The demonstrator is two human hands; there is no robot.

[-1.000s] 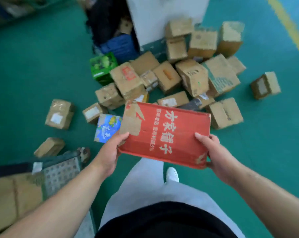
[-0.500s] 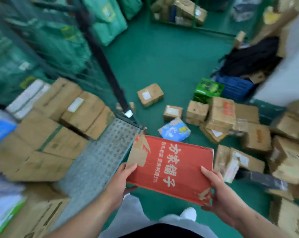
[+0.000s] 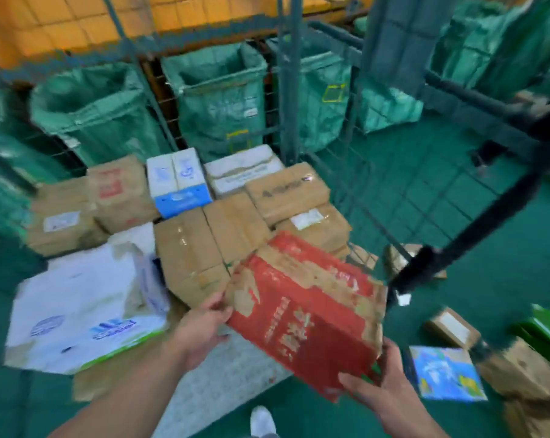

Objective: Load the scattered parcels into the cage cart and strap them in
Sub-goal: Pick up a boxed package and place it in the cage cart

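Bridging left hand [image 3: 201, 330], right hand [image 3: 385, 390]: parcel [image 3: 308, 314]

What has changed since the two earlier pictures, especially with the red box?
The red box was carried from above the scattered parcels to the cage cart, and now tilts over it, beside the stacked cartons. Nothing was let go: the left hand and the right hand still hold its opposite ends.

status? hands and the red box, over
Left hand and right hand both grip red box. Box tilted, above cart floor. Brown parcels stacked just behind it.
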